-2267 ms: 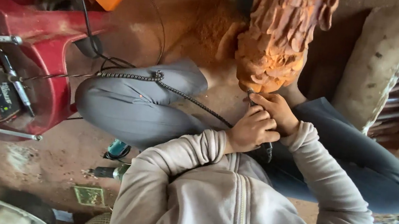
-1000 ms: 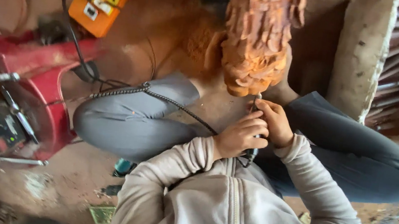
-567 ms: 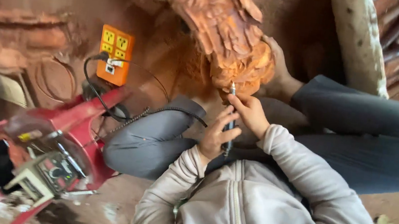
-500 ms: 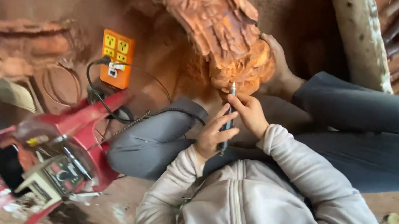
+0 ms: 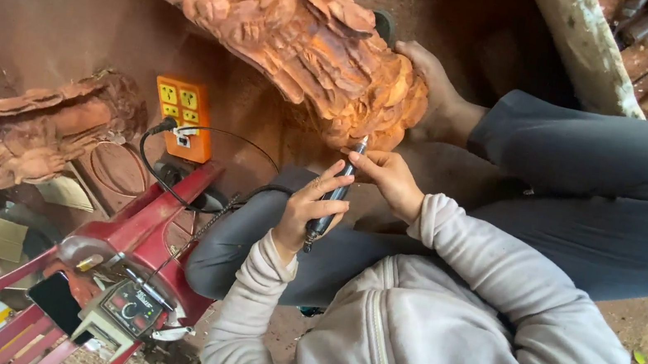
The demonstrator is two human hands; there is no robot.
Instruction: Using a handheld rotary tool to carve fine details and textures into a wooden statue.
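Note:
A reddish-orange carved wooden sculpture (image 5: pixel 301 37) lies across the top of the view, its lower end by my bare foot (image 5: pixel 436 88). My left hand (image 5: pixel 305 209) grips the dark body of a slim pen-shaped rotary tool (image 5: pixel 337 192). My right hand (image 5: pixel 389 178) pinches the same tool nearer its tip. The tip points up and touches the carving's lower edge. A flexible cable (image 5: pixel 210 221) runs from the tool across my grey-trousered knee (image 5: pixel 251 231) to the left.
An orange power strip (image 5: pixel 182 117) with a black plug lies on the dirt floor. A red plastic stool (image 5: pixel 143 225) carries a small control box with a dial (image 5: pixel 128 306) and a phone (image 5: pixel 58 301). Another carved wood piece (image 5: pixel 13 137) lies left; a pale log (image 5: pixel 584 41) stands top right.
The view has swung, so the carving now slants toward the upper left. Both hands have stayed on the tool and lifted its tip against the carving's lower edge.

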